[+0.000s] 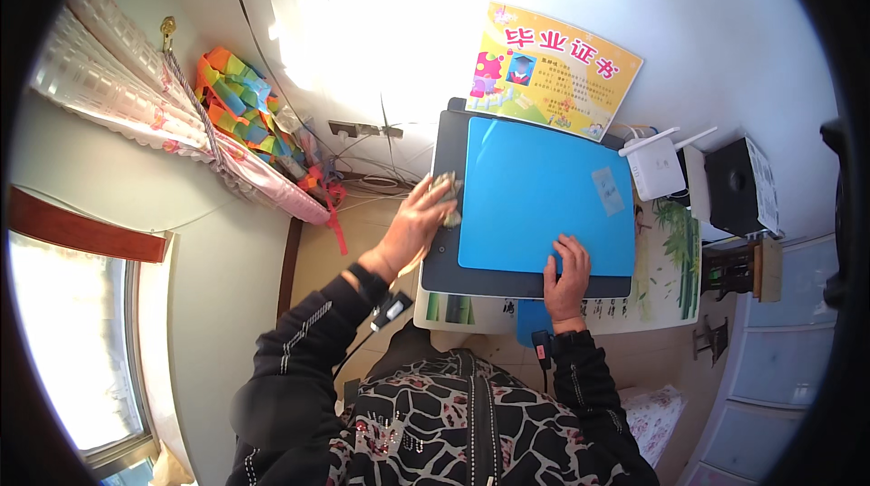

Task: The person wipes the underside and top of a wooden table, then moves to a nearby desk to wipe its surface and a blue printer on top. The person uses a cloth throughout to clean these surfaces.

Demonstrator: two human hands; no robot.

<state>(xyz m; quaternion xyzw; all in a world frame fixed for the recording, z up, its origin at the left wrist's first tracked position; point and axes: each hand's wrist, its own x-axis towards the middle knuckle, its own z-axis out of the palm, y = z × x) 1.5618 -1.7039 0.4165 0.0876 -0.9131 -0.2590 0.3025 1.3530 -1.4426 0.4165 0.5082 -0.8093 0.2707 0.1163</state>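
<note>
My left hand (424, 214) is closed around a crumpled, greenish-brown patterned cloth (450, 199) at the left side of a flat dark grey slab (444, 259). On the slab lies a large bright blue sheet (544, 191) with rounded corners and a small clear label on its right part. Near the sheet's front edge rests my right hand (567, 279), fingers lightly bent and holding nothing. Beneath the slab is a white table (666, 300) with a printed bamboo pattern.
A yellow certificate (553, 69) leans behind the blue sheet. To its right stand a white router (654, 169) and a black box (743, 187). Colourful folded fabric (240, 101), a pink curtain (199, 132) and loose cables lie at left. A wooden stool (761, 270) is at right.
</note>
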